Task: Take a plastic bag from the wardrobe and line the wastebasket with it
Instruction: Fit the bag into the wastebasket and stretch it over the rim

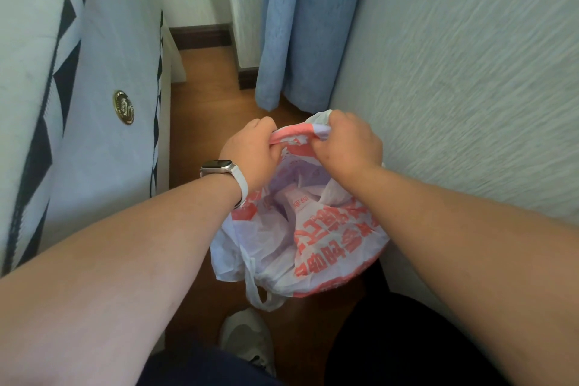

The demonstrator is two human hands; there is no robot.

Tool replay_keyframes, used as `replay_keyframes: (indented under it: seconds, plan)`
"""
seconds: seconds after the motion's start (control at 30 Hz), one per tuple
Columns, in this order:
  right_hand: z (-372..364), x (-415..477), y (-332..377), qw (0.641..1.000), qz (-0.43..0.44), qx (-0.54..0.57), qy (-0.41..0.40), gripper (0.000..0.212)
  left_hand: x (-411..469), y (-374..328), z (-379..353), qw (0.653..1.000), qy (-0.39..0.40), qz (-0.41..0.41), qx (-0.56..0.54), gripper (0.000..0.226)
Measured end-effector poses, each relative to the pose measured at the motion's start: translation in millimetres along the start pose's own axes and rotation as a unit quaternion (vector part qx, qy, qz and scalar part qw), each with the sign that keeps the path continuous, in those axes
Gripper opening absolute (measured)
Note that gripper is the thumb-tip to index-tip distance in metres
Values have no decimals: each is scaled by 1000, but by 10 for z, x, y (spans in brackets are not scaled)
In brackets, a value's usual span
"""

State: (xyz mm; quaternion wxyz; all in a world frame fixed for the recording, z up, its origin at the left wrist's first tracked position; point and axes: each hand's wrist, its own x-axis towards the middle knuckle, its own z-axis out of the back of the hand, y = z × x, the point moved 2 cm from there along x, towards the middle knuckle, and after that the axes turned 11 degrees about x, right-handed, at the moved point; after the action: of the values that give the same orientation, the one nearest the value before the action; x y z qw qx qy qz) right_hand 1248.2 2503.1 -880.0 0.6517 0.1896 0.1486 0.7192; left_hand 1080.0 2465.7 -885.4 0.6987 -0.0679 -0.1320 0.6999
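A white plastic bag [313, 241] with red printed lettering stands open on the floor in the lower middle of the head view. It drapes over what lies beneath, so the wastebasket itself is hidden. My left hand [250, 153], with a white watch on its wrist, and my right hand [347, 141] both pinch the bag's far rim, which is bunched into a red and white roll between them. One loose handle of the bag hangs down at the near side.
A mattress [103, 97] with a black triangle border and a gold badge stands close on the left. A textured wall [470, 88] is on the right, a blue curtain [297, 25] behind the bag. My white shoe [247, 335] rests on the wooden floor [203, 122].
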Motion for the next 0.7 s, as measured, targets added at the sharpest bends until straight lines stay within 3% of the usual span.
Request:
replay_keyframes:
  seconds: [0.23, 0.33, 0.43, 0.53, 0.7]
  plan:
    - [43, -24, -7, 997, 70, -12, -31, 42, 38, 5, 31, 999, 39, 17, -22, 19]
    - [30, -114, 83, 982, 185, -29, -39, 38, 44, -38, 71, 998, 60, 1, -35, 18]
    - [-8, -163, 251, 962, 270, -24, 16, 28, 32, -64, 133, 998, 59, -8, -29, 21]
    - [-13, -94, 292, 962, 267, -21, 48, 25, 37, -29, 153, 999, 18, -4, -50, 11]
    - [23, 9, 149, 985, 168, 5, 28, 30, 36, -4, 125, 994, -80, -79, 14, 35]
